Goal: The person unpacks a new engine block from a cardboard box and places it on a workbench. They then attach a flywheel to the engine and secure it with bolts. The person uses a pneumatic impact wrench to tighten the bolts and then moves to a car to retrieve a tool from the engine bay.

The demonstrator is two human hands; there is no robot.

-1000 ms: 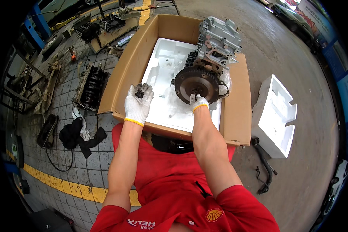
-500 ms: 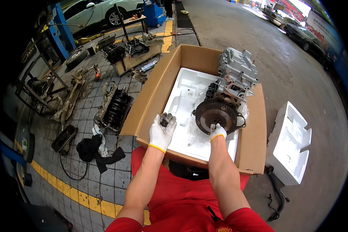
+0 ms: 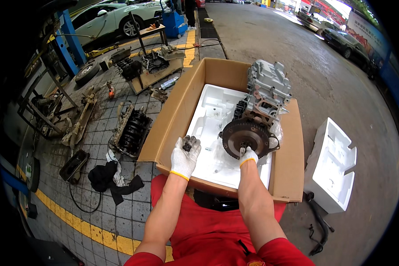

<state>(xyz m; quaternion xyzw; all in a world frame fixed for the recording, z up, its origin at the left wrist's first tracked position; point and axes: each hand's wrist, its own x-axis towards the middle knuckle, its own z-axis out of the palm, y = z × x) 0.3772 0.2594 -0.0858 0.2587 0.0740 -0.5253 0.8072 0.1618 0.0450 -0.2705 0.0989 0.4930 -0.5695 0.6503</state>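
My left hand, in a white knit glove, is held palm up over the near left part of the carton, cupping several small dark bolts. My right hand, gloved the same way, has its fingertips pinched together at the hub of a round toothed flywheel. A small dark bolt seems to be between those fingertips, mostly hidden by the glove. The flywheel is mounted on the near end of a grey metal engine, which stands at the right side of the carton.
The open cardboard box holds a white foam liner. Another foam piece and a black hose lie to the right. Leftward on the tiles are a dirty engine block, dark cloths and an oil pan.
The whole view has tilted slightly, so the engine and box sit a little lower. My right fingers stay at the flywheel's hub, and my left hand keeps cupping the bolts.
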